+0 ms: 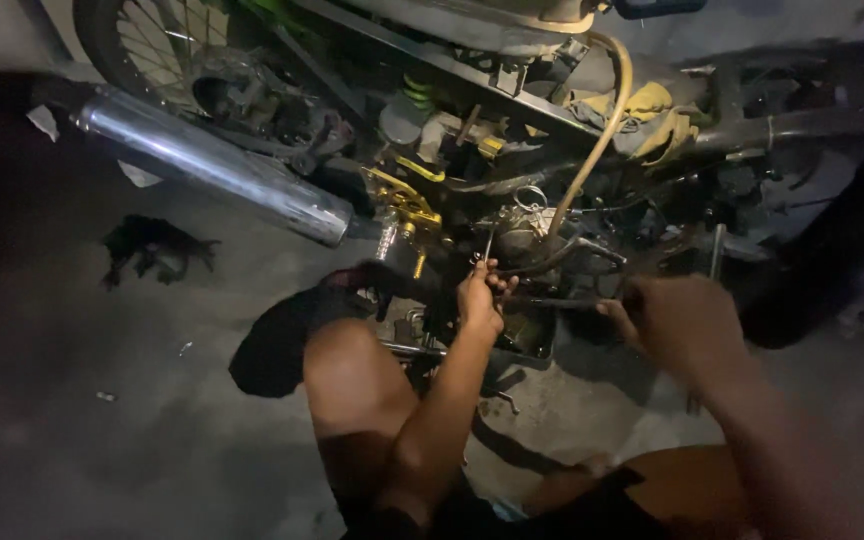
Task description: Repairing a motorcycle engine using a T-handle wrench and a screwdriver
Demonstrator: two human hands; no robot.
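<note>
A motorcycle (512,130) stands in front of me with its engine area exposed. My left hand (479,295) is up against the lower engine, fingers closed around a thin metal part or small tool near the tip of a long shaft. My right hand (677,320) grips the handle of a long dark tool (552,302) that runs left toward my left hand. The tool's tip is hidden by my left fingers and the dim light.
A chrome exhaust pipe (217,165) slants at the upper left beside the spoked rear wheel (167,45). A tan hose (602,130) curves down to the engine. Gold footpeg parts (407,205) sit above my knee (352,370). A dark rag (152,245) lies on the concrete floor.
</note>
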